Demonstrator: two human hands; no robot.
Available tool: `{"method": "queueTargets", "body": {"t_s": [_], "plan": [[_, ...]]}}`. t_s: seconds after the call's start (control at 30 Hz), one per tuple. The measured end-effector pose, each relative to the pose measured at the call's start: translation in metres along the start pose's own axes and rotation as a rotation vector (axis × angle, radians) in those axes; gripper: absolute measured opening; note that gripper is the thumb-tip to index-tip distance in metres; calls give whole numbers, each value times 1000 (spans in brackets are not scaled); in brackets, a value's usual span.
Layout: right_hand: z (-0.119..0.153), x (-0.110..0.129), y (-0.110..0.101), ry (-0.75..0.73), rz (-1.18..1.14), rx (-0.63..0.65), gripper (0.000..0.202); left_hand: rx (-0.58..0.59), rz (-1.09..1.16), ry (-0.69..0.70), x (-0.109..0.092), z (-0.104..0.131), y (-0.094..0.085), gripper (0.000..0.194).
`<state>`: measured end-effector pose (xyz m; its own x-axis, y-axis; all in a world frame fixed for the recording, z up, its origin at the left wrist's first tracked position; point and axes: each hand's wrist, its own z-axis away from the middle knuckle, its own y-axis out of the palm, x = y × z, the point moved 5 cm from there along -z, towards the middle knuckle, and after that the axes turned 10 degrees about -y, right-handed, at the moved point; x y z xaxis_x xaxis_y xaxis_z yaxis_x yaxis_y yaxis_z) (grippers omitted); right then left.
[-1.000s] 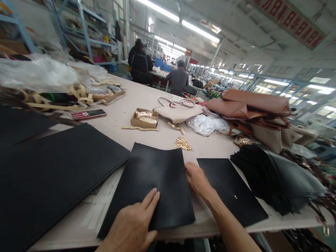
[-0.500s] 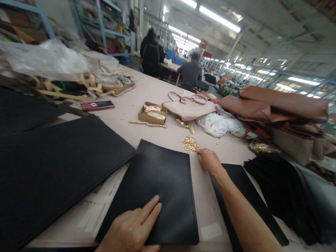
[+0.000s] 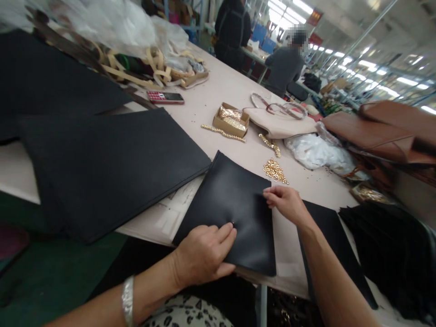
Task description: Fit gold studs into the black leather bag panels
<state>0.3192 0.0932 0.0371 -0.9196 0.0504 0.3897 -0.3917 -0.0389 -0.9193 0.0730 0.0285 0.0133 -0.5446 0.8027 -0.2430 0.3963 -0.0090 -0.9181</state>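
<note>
Sheet (image 3: 238, 195) beneath curled left hand (image 3: 205, 251), right hand (image 3: 288, 204) pinched above it, both holds unclear

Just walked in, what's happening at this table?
A person has the left hand resting on a smooth, black, rectangular leather-like panel at the near edge of a pale table. The right hand is over the panel's right edge, fingertips close together; whether they hold anything is too small to tell. Just beyond lies a loose pile of small gold-coloured pieces. A wide stack of matte black sheets sits to the left.
</note>
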Motion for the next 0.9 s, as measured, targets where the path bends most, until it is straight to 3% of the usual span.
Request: {"method": "queueTargets", "body": {"t_s": [0.13, 0.27, 0.57, 0.9], "plan": [[43, 58, 38, -110, -455, 156, 23, 23, -7, -11, 0, 0, -1, 59], [55, 88, 43, -164, -310, 174, 16, 45, -3, -10, -1, 2, -1, 55], [39, 95, 42, -123, -248, 291, 17, 58, 17, -19, -2, 1, -3, 52], [18, 91, 46, 134, -287, 503, 6, -30, 28, -26, 4, 3, 4, 44]]}}
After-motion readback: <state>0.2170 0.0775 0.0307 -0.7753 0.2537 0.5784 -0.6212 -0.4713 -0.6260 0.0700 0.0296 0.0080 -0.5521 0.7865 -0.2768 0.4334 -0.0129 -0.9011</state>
